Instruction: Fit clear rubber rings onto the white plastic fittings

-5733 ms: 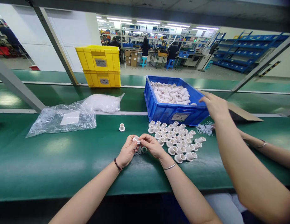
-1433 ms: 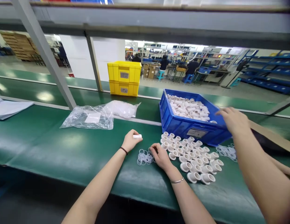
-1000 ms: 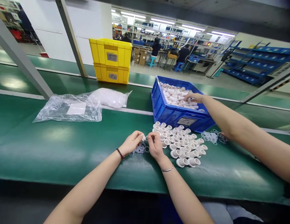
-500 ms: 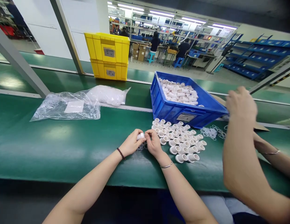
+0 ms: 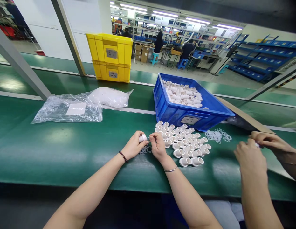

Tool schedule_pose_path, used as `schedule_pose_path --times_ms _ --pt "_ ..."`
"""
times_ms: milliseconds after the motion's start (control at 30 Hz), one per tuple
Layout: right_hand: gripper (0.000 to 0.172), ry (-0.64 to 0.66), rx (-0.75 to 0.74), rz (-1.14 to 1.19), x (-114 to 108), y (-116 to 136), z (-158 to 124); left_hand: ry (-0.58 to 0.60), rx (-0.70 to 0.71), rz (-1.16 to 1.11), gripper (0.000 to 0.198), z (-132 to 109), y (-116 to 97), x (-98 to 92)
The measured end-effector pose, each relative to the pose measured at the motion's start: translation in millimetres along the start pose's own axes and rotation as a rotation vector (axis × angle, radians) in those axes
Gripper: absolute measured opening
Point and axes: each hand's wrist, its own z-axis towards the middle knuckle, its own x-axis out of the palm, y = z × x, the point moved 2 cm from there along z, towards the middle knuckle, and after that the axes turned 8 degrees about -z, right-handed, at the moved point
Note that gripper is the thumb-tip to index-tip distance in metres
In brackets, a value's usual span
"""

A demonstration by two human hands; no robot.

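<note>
My left hand (image 5: 134, 146) is closed round a small white plastic fitting (image 5: 143, 138), held just above the green table. My right hand (image 5: 157, 146) pinches at the fitting's end, fingers together; what it pinches is too small to name. A small heap of clear rubber rings (image 5: 145, 149) lies on the table right under both hands. To the right stands a cluster of several white fittings (image 5: 183, 143). Behind it is a blue bin (image 5: 176, 114) filled with more white fittings.
A co-worker's two hands (image 5: 257, 149) work at the right, near a scatter of rings (image 5: 218, 135). Clear bags of rings (image 5: 69, 108) lie at the left. Stacked yellow crates (image 5: 109, 57) stand behind, with a slanted grey post (image 5: 19, 63) at far left and cardboard (image 5: 243, 119) beside the bin.
My right hand picked at the ring heap, then came back to the fitting in my left hand. The co-worker's hand left the blue bin and dropped to the table at the right.
</note>
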Motion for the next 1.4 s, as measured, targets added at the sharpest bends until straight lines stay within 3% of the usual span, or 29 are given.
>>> schedule_pose_path --times_ms 500,800,1167,1300,1400 --pt "0.010 0.052 0.009 0.055 4 1 1 0.131 0.114 0.113 0.023 -5 -13 1.0" --pt "0.017 0.102 0.224 0.265 10 -5 1 0.178 0.212 0.262 0.019 -8 -14 -1.0" --pt "0.026 0.190 0.499 0.640 13 4 5 0.141 0.318 0.069 0.026 -9 -16 2.1" --pt "0.027 0.187 0.551 0.691 12 7 5 0.087 0.188 -0.115 0.027 -8 -10 6.9" --pt "0.023 0.172 0.476 0.631 8 9 5 0.054 0.022 -0.413 0.031 -5 -3 8.1"
